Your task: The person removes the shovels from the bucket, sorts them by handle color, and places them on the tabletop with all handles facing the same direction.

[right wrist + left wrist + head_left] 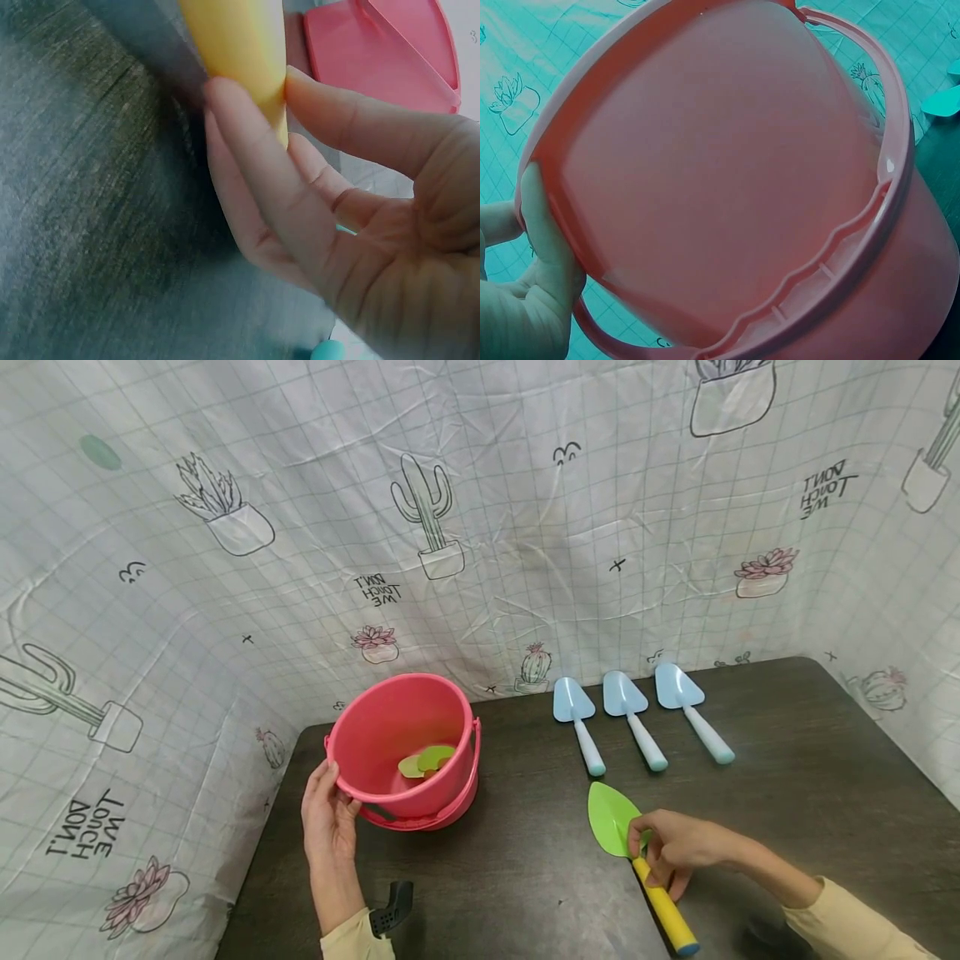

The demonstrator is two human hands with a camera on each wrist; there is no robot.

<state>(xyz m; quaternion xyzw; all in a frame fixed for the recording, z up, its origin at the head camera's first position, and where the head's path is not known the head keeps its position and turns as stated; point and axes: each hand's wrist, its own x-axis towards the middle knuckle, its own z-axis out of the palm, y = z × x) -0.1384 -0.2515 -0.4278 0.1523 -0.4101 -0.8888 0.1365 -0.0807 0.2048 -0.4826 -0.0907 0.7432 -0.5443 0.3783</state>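
A pink bucket [375, 735] stands at the left of the table. My left hand [330, 827] grips its rim, with the thumb [540, 202] on the inner side. Several green pieces [435, 757] lie inside, partly hidden by the bucket's front wall; a small orange patch shows among them. On the right, my right hand [678, 843] pinches a trowel with a green blade and a yellow handle [667, 914] where handle and blade meet. In the right wrist view, the fingers and thumb are round the yellow handle [240, 45].
Three trowels with light blue blades lie in a row at the back: a left one [573, 700], a middle one [624, 695] and a right one [678, 688]. Behind the dark table [517, 860] hangs a white patterned cloth [525, 568].
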